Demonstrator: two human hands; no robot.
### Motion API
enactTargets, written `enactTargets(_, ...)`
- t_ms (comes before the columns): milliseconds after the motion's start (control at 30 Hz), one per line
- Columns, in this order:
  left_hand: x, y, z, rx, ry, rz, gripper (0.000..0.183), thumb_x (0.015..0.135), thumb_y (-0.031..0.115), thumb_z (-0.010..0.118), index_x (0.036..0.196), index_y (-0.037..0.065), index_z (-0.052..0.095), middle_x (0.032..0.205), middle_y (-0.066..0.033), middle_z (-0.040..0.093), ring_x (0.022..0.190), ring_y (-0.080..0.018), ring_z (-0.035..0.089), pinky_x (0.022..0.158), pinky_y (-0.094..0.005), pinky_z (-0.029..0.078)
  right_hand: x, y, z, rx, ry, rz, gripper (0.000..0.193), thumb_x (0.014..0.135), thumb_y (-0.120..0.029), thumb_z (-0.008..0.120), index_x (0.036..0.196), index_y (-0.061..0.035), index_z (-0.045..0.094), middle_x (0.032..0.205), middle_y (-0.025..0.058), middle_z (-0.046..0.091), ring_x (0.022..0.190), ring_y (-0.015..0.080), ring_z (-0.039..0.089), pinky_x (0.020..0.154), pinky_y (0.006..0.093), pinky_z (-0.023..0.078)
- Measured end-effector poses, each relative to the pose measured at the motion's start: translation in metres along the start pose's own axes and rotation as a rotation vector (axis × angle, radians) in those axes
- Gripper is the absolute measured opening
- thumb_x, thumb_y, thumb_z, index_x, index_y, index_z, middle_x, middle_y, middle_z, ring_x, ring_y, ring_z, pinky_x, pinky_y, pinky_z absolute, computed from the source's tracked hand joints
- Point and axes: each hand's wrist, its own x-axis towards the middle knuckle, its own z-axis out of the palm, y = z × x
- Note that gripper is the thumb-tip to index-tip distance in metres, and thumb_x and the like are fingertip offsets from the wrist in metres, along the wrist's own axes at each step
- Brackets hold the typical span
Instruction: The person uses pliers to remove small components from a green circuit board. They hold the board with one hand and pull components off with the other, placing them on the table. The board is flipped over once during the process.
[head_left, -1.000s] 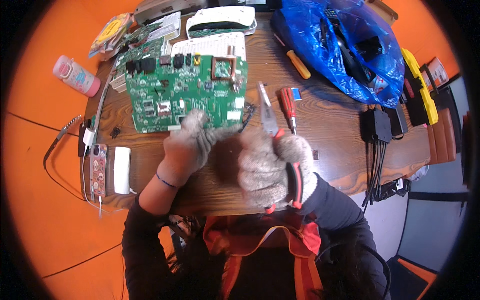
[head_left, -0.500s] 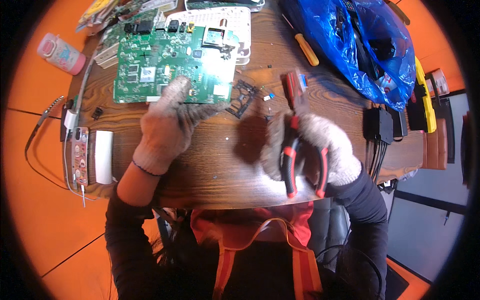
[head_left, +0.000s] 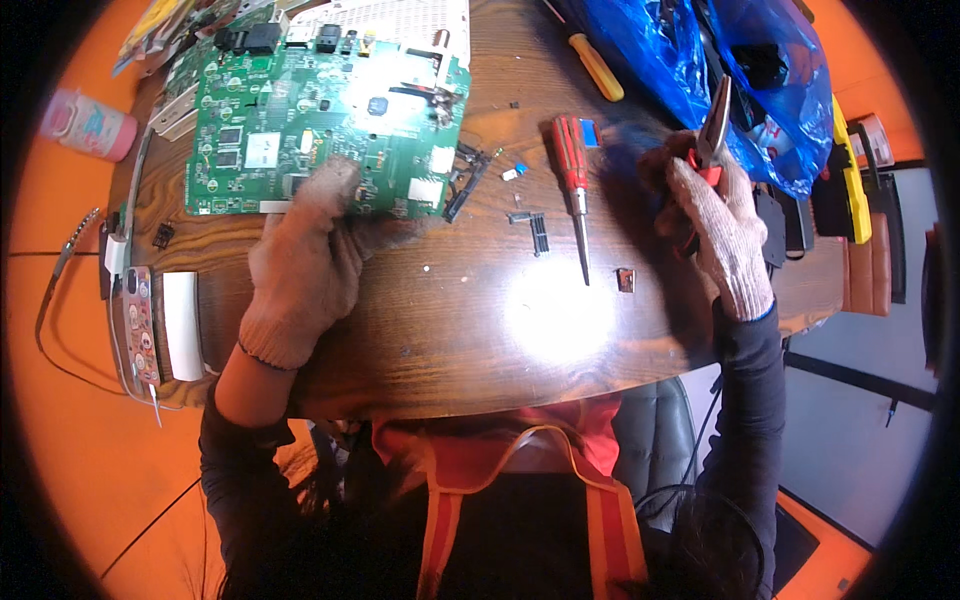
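Observation:
My gloved left hand [head_left: 305,265] grips the near edge of a green circuit board [head_left: 290,130], thumb on top and the other fingers mostly under it. Chips, metal shields and a row of black connectors along the far edge cover the board. In my gloved right hand [head_left: 718,205] is a pair of red-handled pliers [head_left: 713,130], jaws pointing up toward the blue bag; the handles are largely hidden by the glove. Between the hands a red-handled screwdriver [head_left: 572,170] lies on the table, tip toward me. Beside it are a black pin-like part [head_left: 540,235] and a small brown piece [head_left: 626,280].
A blue plastic bag [head_left: 640,60] with black items fills the far right, near a yellow-handled screwdriver [head_left: 597,68]. More boards and a white perforated tray [head_left: 420,20] sit behind. At left are a pink-and-white bottle [head_left: 90,125], a phone [head_left: 140,320] and a white strip [head_left: 182,325].
My right hand has moved right and away from me with the pliers, whose jaws have risen near the bag. The screwdriver and small parts now show fully. The board sits slightly further left in view.

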Motion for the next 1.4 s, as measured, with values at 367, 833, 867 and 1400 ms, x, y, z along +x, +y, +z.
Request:
enactTargets(367,-0.006,-0.011,0.002,-0.028,0.060,0.021,0.042,0.104,0.022,0.046,0.136,-0.005,0.046,0.131,-0.0199,0.059,0.121,-0.0363,0.059,0.099,-0.0599,0.052,-0.019,-0.008,0.028,-0.382,-0.006,-0.126,0.045,0.094,-0.005,0.062,0.138,-0.0040,0.050,0.118,0.0111,0.063,0.084,0.0152,0.067,0.076,0.0273,0.057)
enactTargets(833,-0.007,0.005,0.007,-0.488,-0.098,-0.078,0.035,0.104,0.018,0.045,0.129,-0.006,0.046,0.124,-0.0219,0.062,0.106,-0.0335,0.068,0.081,-0.0453,0.065,0.009,-0.024,0.049,0.978,-0.195,-0.032,0.061,0.090,-0.009,0.065,0.145,0.0005,0.039,0.137,0.0280,0.053,0.119,0.0413,0.061,0.086,0.0463,0.062)
enactTargets(867,-0.007,0.005,0.007,-0.511,-0.086,-0.074,0.035,0.104,0.018,0.045,0.130,-0.006,0.046,0.124,-0.0218,0.062,0.105,-0.0328,0.069,0.080,-0.0440,0.066,0.008,-0.024,0.049,1.191,-0.367,0.018,0.067,0.088,-0.008,0.065,0.148,-0.0003,0.036,0.144,0.0306,0.045,0.130,0.0462,0.050,0.089,0.0527,0.060)
enactTargets(1400,-0.019,0.012,0.008,-0.222,0.064,-0.100,0.030,0.100,0.015,0.051,0.122,-0.005,0.057,0.111,-0.0188,0.068,0.096,-0.0315,0.071,0.077,-0.0321,0.064,0.004,-0.020,0.064,-0.658,0.174,-0.702,0.023,0.073,0.001,0.076,0.093,0.0001,0.066,0.125,0.0251,0.058,0.115,0.0404,0.059,0.097,0.0441,0.048)
